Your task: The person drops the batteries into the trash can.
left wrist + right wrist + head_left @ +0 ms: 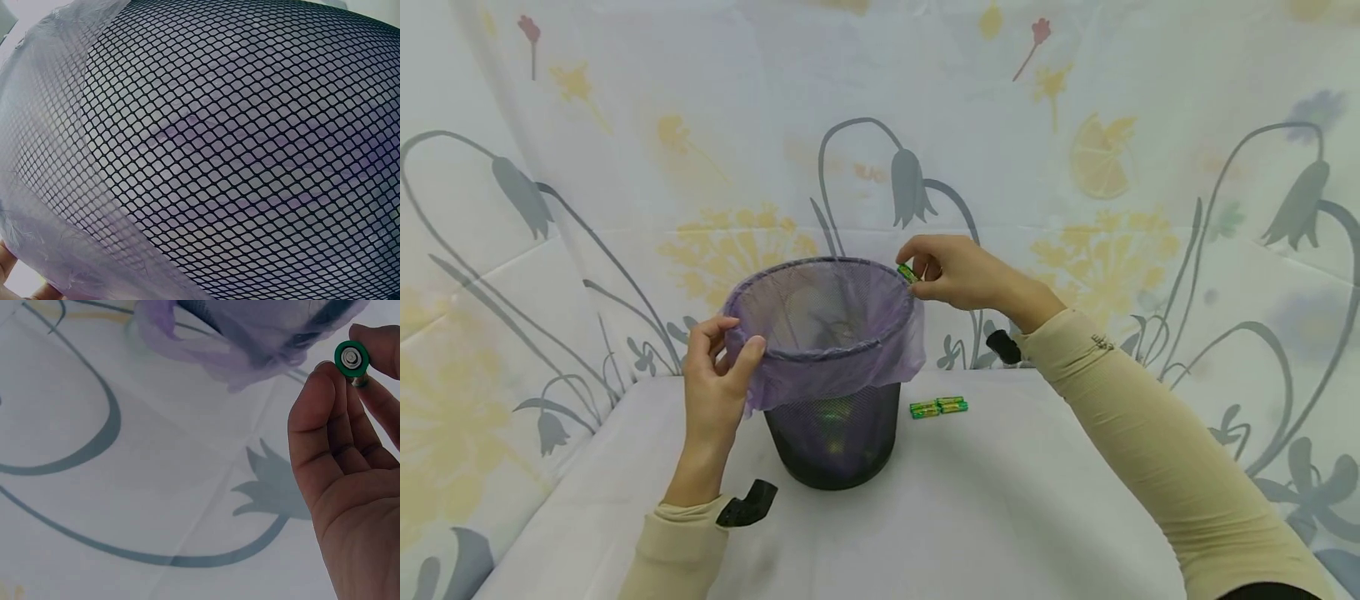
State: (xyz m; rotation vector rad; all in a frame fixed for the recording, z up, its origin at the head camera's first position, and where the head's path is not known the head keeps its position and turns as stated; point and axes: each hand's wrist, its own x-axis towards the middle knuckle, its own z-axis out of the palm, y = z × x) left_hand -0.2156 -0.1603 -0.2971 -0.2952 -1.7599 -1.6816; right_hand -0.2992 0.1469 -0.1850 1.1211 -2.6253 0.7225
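A black mesh wastebasket [831, 454] stands upright, its rim covered by a purple plastic bag [831, 379] folded over the outside. My left hand [718, 383] holds the bagged rim at the left, thumb on the near side; its fingertips show at the bag's edge in the left wrist view. Between thumb and fingers, my right hand [958, 271] pinches a green battery [907, 273] right at the basket's right rim. In the right wrist view the battery [350, 359] shows its metal end. Greenish-yellow patches show faintly through the lower mesh.
Several green batteries [938, 407] lie grouped on the white tabletop [1000, 500], just right of the basket. Behind stands a pale curtain [850, 83] printed with flowers. A black wrist device [748, 504] sits at the left cuff, another [1003, 347] at the right.
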